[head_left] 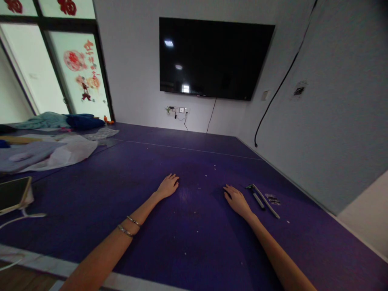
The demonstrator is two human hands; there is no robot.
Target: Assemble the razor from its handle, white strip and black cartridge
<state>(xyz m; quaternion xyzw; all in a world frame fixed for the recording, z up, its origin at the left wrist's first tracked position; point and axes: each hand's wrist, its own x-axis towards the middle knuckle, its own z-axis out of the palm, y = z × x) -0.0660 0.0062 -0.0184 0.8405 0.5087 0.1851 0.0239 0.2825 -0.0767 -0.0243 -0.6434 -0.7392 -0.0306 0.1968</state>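
- Purple, smooth-looking and flat, the large tabletop point(163, 258) spreads out under both hands, running from the pale near edge to the far wall; small white specks dot it.
- From my remote seat I judge it firm, broad and too heavy to shift easily by hand; its sheen suggests skin could slide on it. The pale near edge looks like the place to grip it.
- Left hand point(167, 186): palm down near the middle, fingers loosely extended and slightly bent, holding nothing that I can see. It seems to rest on the purple, though I cannot see under the palm. Two silvery bangles point(125, 230) circle that forearm.
- Right hand point(238, 201): palm down, fingers stretched forward and a little parted, likewise with nothing visible in its hold.
- Just right of the right hand lie a slim pen-like tool point(258, 199) and a longer pale rod point(266, 201), side by side at a slant. I would expect both to be light; the rod's stiffness I cannot tell. Mid-length is where I would pinch either one.
- At near left I have a phone point(12, 194), propped at a tilt, with a white cable point(32, 215) beside it.
- Farther left, crumpled white sheeting point(71, 151) and a teal cloth point(45, 120) look soft and floppy.
- On the far wall hangs a dark television point(212, 60); a black cord point(281, 81) dangles down the right wall.
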